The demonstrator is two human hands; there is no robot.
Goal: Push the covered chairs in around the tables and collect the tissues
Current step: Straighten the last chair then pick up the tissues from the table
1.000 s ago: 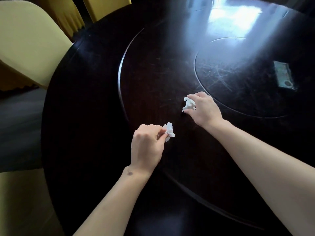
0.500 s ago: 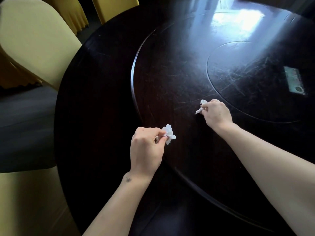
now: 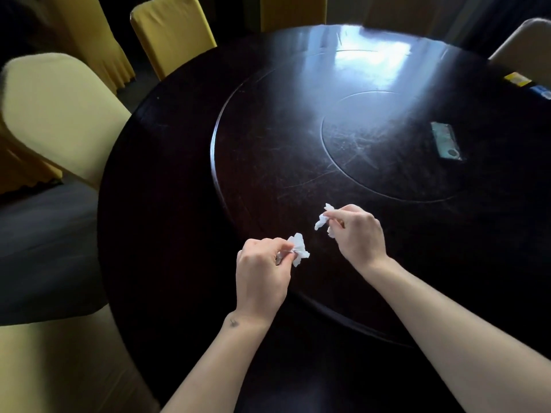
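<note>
**Both hands hold crumpled tissues above the dark round table**

The left hand [image 3: 262, 272] is curled, its thumb and forefinger pinching a small crumpled white tissue [image 3: 299, 253] that sticks out to the right and slightly upward from the fingertips. Just beyond and to the right, the right hand [image 3: 356, 234] pinches a second crumpled white tissue [image 3: 322, 219] in bent fingers; this wad is longer than wide, its long axis running up and a little rightward, and it projects to the left, toward the other hand. The two tissues are near each other but apart, both held over the near part of the glossy dark round wooden table [image 3: 167, 222]. Farther out, a small flat grey-green rectangular object [image 3: 446, 144] lies on the raised round turntable [image 3: 268, 144]. Yellow fabric-covered chairs stand around the table's left and far edges: a pale one [image 3: 56, 111] at left, a deeper yellow one [image 3: 173, 34] beyond.
</note>
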